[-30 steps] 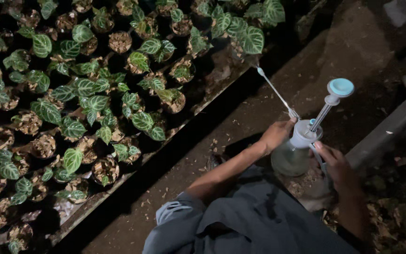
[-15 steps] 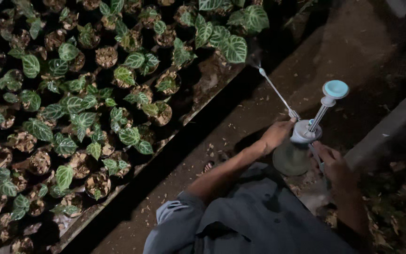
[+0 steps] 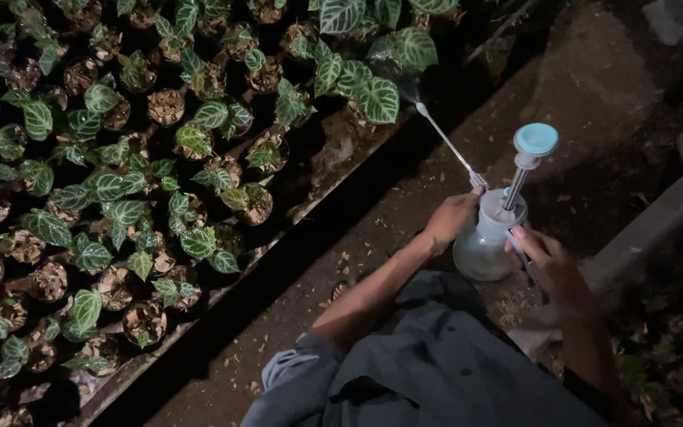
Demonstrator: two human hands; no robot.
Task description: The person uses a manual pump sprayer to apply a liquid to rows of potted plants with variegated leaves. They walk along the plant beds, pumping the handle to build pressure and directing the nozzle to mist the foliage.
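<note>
A clear pressure sprayer bottle [image 3: 484, 247] with a pale blue pump knob [image 3: 536, 139] and a thin wand [image 3: 446, 144] is held in front of me. My left hand [image 3: 450, 219] grips the bottle's neck where the wand leaves it. My right hand [image 3: 549, 261] wraps the bottle's right side by the handle. The wand's tip points up-left at large dark green leaves with white veins [image 3: 373, 91]. My grey shirt fills the bottom of the view.
Several small potted plants [image 3: 120, 198] with veined leaves fill a low bed on the left, bordered by a dark edge [image 3: 223, 292]. Bare dirt path [image 3: 579, 87] runs up the middle. A grey concrete curb [image 3: 658, 221] lies at right.
The view has swung so the plants sit lower and further right. The sprayer and both hands have stayed together, the wand tip now closer to the large leaves.
</note>
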